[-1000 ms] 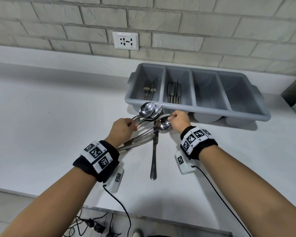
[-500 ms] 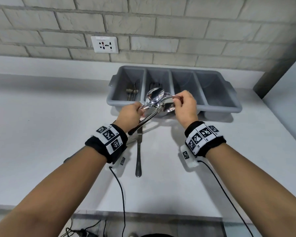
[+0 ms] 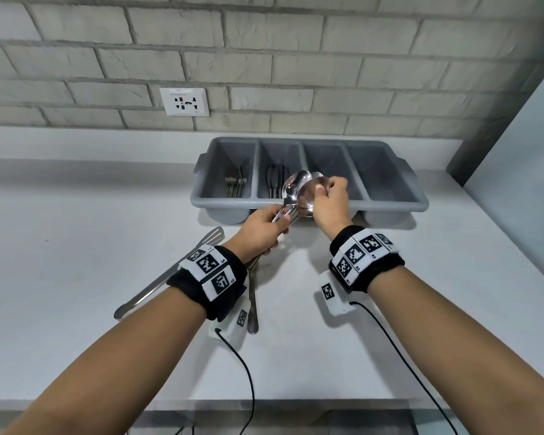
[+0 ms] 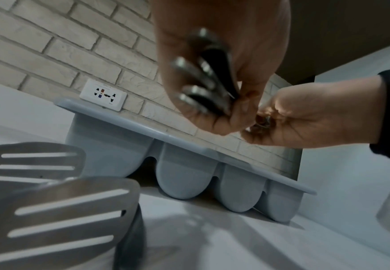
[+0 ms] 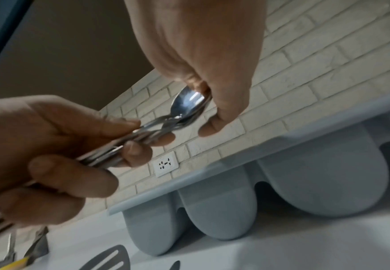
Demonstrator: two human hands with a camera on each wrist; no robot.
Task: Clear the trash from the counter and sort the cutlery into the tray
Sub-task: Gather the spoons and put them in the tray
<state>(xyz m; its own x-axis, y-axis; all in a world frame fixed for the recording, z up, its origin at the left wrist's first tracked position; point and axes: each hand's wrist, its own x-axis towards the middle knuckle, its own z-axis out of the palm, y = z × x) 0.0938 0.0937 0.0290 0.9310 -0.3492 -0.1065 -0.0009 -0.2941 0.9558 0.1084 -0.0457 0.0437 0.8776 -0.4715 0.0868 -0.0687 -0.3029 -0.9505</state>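
Two tray [image 3: 308, 205] compartments with cutlery [image 3: 235, 183]

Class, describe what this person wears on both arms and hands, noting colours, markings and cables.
Bare forearms, no sleeves or gloves. Each wrist carries a black band with white square-patterned marker tiles: left band, right band. Under each hangs a small white tagged unit with a black cable trailing back.

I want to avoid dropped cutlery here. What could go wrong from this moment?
1. The left hand grips several spoons by the handles only; the bundle looks loose and one may slip out.
2. The right hand pinches only the bowls, so pulling could scatter the rest onto the counter.
3. The spoons hang over the tray divider and might fall into the knife compartment.
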